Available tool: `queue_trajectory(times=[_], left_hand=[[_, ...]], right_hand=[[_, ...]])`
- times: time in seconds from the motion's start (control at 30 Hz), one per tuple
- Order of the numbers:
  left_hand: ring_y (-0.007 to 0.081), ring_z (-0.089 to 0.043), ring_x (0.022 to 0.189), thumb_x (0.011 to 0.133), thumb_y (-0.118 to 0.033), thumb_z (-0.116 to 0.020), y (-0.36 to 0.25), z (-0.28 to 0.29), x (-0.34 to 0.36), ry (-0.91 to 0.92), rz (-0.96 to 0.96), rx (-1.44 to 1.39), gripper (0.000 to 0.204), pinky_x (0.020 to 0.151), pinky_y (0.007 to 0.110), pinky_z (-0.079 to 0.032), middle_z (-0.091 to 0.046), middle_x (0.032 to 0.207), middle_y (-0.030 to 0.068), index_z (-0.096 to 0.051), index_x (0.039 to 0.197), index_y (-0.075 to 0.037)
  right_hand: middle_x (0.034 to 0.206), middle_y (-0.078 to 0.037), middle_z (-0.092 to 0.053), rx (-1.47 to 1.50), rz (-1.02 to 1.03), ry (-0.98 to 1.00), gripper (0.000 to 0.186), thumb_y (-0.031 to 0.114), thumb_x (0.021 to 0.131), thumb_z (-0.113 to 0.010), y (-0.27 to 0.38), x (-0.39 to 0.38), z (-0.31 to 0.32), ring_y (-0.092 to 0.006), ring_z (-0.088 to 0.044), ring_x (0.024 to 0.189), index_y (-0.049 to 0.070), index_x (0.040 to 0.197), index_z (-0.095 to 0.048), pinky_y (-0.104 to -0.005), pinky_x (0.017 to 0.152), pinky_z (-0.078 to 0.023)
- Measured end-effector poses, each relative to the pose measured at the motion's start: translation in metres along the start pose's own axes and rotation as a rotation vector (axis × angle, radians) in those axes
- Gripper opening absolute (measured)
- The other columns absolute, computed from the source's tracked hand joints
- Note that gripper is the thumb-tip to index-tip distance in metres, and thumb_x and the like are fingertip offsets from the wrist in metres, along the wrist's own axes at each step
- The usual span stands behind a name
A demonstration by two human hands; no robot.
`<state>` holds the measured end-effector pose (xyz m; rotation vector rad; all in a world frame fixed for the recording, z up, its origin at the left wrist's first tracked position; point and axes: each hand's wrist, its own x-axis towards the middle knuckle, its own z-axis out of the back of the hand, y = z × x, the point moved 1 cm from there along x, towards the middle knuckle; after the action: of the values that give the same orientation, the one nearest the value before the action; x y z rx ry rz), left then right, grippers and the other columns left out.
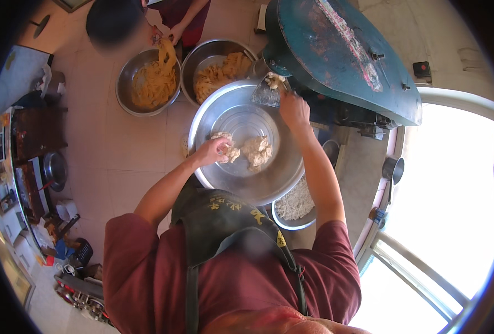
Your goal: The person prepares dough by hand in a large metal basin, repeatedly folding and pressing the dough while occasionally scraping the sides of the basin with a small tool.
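Note:
A wide steel bowl [246, 187] is in front of my body, holding lumps of pale, shaggy dough [257, 150]. My left hand [210, 151] is inside it at the left, fingers curled round one dough lump [230, 155]. My right hand [294, 111] grips a metal scraper [265, 97] over the bowl's back-right rim, beside a large dark green machine [347, 53]. Some dough [273, 79] clings at the scraper's upper part, against the machine's lower edge.
Behind are two steel bowls of yellow strips [151, 86] [219, 78], with a co-worker's hands [174, 33] lifting strips. A bowl of white crumbly stuff [294, 209] stands right of my apron. A cluttered counter [35, 161] runs along the left; a bright window [441, 195] is at right.

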<state>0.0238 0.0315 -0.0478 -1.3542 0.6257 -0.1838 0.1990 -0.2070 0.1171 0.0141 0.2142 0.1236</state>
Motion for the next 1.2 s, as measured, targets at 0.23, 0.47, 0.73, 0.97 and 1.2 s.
queue_trajectory(times=[0.23, 0.47, 0.73, 0.97, 1.2], left_hand=[[0.0150, -0.063, 0.086, 0.073, -0.002, -0.074, -0.007, 0.005, 0.004, 0.045, 0.007, -0.078, 0.042, 0.080, 0.030, -0.054, -0.064, 0.102, 0.0063, -0.062, 0.113, -0.006], [0.0138, -0.062, 0.083, 0.072, 0.003, -0.072, -0.015, -0.003, -0.005, 0.046, -0.058, -0.083, 0.039, 0.076, 0.028, -0.054, -0.062, 0.100, 0.0053, -0.064, 0.110, -0.007], [0.0085, -0.058, 0.082, 0.072, 0.005, -0.071, -0.004, -0.001, 0.002, 0.140, 0.009, -0.174, 0.039, 0.075, 0.026, -0.050, -0.061, 0.088, 0.0005, -0.064, 0.110, -0.004], [0.0096, -0.059, 0.084, 0.072, 0.003, -0.071, -0.012, 0.002, -0.004, 0.075, -0.075, -0.108, 0.039, 0.078, 0.027, -0.050, -0.063, 0.091, 0.0023, -0.064, 0.110, -0.005], [0.0126, -0.064, 0.084, 0.072, 0.000, -0.072, 0.003, 0.001, -0.002, 0.107, 0.008, -0.150, 0.037, 0.079, 0.028, -0.052, -0.066, 0.097, 0.0046, -0.064, 0.108, -0.005]], right_hand=[[0.093, -0.019, -0.070, -0.046, 0.076, -0.091, 0.037, 0.018, 0.094, -0.046, -0.002, -0.003, -0.020, -0.0393, -0.069, 0.080, 0.014, 0.130, -0.054, -0.0485, 0.068, -0.057], [0.104, -0.021, -0.066, 0.001, 0.023, -0.030, 0.046, 0.017, 0.097, -0.043, 0.003, 0.020, -0.031, -0.0375, -0.069, 0.081, 0.021, 0.143, -0.043, -0.0496, 0.067, -0.056], [0.087, -0.029, -0.067, 0.135, -0.080, -0.102, 0.044, 0.037, 0.100, -0.042, -0.008, 0.007, -0.026, -0.0452, -0.066, 0.082, -0.003, 0.093, -0.062, -0.0529, 0.072, -0.053], [0.089, -0.017, -0.067, -0.046, 0.179, -0.187, 0.043, 0.020, 0.099, -0.042, -0.002, -0.023, -0.028, -0.0355, -0.070, 0.076, 0.018, 0.141, -0.046, -0.0485, 0.055, -0.055], [0.095, -0.025, -0.067, 0.075, 0.081, -0.147, 0.033, 0.029, 0.101, -0.041, -0.005, 0.019, -0.046, -0.0433, -0.067, 0.077, 0.009, 0.121, -0.057, -0.0539, 0.066, -0.054]])
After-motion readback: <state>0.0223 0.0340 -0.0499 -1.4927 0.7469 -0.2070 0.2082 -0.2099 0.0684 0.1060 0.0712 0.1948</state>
